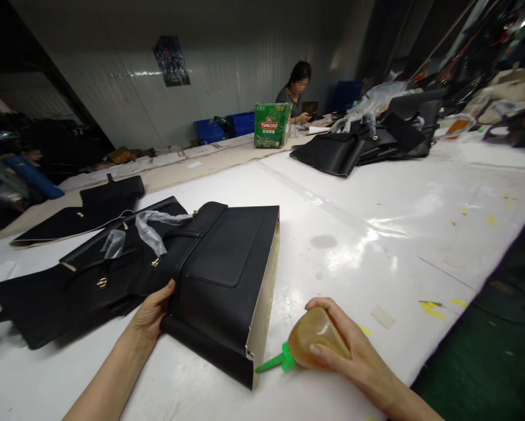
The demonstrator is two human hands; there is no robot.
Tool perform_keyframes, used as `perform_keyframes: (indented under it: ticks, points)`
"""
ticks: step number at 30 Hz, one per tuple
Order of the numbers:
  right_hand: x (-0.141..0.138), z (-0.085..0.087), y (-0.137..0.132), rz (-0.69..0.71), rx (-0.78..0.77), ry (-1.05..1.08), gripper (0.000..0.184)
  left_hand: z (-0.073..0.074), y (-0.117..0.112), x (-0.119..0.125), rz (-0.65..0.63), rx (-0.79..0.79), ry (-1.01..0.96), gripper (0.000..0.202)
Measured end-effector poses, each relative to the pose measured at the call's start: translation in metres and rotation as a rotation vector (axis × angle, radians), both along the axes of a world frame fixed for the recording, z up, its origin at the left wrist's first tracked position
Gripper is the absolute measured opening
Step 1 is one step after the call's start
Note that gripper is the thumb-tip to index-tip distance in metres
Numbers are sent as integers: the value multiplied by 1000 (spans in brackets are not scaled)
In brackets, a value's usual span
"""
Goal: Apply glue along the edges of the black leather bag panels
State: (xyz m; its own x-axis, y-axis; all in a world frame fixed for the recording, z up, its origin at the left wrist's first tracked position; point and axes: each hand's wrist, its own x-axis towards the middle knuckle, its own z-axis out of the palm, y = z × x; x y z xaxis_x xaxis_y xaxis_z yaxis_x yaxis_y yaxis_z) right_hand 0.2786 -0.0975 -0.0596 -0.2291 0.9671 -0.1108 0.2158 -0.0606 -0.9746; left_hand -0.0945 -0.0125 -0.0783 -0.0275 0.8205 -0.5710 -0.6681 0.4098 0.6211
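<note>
My left hand grips the near side of a black leather bag body, thumb on top and the other fingers hidden underneath. My right hand is wrapped round a glue bottle of amber liquid. The bottle lies tilted on its side, and its green nozzle points left at the bag's pale raw edge, by the near corner. Whether the tip touches the edge I cannot tell. Left of the bag lie more black leather bag pieces with gold clasps and clear plastic wrapping.
A green Tsingtao carton stands on the far side of the white table. Black bags are piled at the back right. A person sits behind the table. Yellow scraps lie near the right edge.
</note>
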Motion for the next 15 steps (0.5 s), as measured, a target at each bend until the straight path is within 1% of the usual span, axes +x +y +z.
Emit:
perform_keyframes:
  ticks: [2, 4, 7, 9, 10, 14, 15]
  points:
    - [0, 1, 0, -61, 14, -9, 43, 1, 0, 0, 4, -1, 2, 44]
    - [-1, 1, -2, -85, 5, 10, 44, 1, 0, 1, 11, 2, 4, 45]
    - [-4, 0, -5, -6, -36, 56, 45, 2, 0, 3, 15, -2, 12, 46]
    - [-3, -1, -3, 18, -32, 36, 44, 2, 0, 3, 14, -9, 25, 46]
    - [-1, -2, 0, 2, -14, 10, 44, 3, 0, 4, 13, -12, 31, 46]
    - [9, -2, 18, -167, 55, -70, 45, 5, 1, 6, 7, -24, 45, 46]
    - [10, -1, 20, -189, 61, -72, 46, 6, 1, 7, 4, -29, 48, 46]
